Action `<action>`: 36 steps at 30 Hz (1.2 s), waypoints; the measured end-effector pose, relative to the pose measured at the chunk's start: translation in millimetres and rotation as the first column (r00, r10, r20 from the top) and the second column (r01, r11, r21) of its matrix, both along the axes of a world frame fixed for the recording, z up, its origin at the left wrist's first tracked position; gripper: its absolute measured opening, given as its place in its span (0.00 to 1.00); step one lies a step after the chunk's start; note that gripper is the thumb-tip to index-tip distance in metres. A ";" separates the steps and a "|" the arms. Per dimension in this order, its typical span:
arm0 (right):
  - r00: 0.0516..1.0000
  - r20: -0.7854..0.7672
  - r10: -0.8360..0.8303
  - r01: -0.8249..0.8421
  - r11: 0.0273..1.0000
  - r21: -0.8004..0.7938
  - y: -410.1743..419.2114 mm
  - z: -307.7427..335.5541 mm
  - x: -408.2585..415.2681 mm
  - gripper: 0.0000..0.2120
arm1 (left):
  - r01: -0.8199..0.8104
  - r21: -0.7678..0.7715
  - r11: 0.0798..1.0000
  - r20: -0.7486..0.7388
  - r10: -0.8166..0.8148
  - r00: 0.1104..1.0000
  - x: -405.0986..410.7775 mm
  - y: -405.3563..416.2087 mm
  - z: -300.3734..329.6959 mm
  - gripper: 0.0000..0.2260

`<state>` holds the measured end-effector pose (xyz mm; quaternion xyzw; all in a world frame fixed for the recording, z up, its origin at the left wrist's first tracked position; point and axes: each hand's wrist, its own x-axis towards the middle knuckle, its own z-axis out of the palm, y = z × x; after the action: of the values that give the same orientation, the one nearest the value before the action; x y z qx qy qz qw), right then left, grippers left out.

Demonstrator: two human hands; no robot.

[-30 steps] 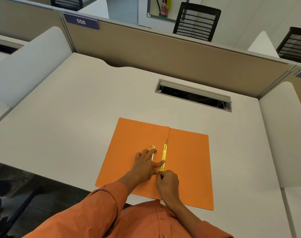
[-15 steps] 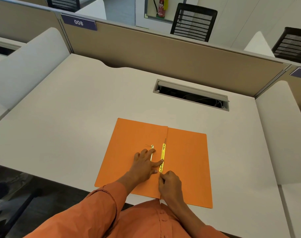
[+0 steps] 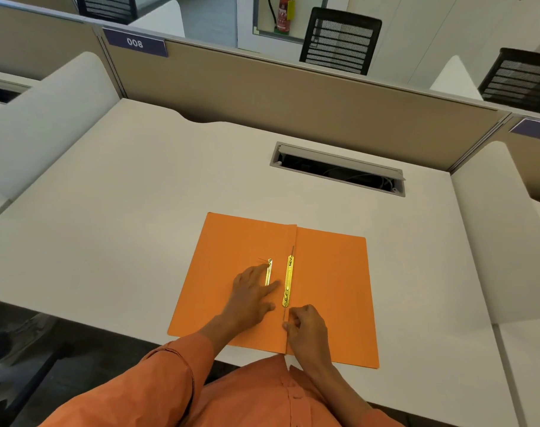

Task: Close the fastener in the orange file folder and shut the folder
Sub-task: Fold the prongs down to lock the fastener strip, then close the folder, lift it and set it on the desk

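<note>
Cardstock made up the orange file folder (image 3: 330, 288), which lay open and flat at the near edge of the desk (image 3: 108, 226); it looked light, bendy and likely to slide. Its brass fastener (image 3: 288, 280) along the spine looked thin and stiff, best pressed at its ends. The left hand (image 3: 254, 291) lay spread flat on the left leaf beside a loose brass bar (image 3: 268, 271). The right hand (image 3: 307, 332) pinched the prong below the fastener. Partitions walled the smooth, pale desk.
</note>
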<state>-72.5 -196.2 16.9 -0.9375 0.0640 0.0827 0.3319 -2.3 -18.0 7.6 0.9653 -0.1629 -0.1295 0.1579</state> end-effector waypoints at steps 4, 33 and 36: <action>0.999 -0.022 -0.034 0.035 0.999 0.027 -4.7 -4.9 -0.8 0.09 | -0.369 -0.142 0.918 0.036 0.378 0.925 -2.2 30.2 5.2 0.22; 0.999 0.029 -0.034 0.031 0.995 0.100 -10.1 -20.7 -4.8 0.13 | -0.923 -0.188 0.336 -0.476 0.791 0.385 1.4 117.9 38.7 0.19; 0.999 0.040 -0.026 0.022 0.994 0.106 -12.8 -23.2 -4.2 0.13 | -0.885 -0.370 0.281 -0.519 0.728 0.448 0.1 119.5 53.9 0.17</action>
<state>-76.7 -209.0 -6.4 -0.9194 0.0640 0.0627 0.3831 -2.2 101.5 61.5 0.7802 0.3426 -0.0913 0.5153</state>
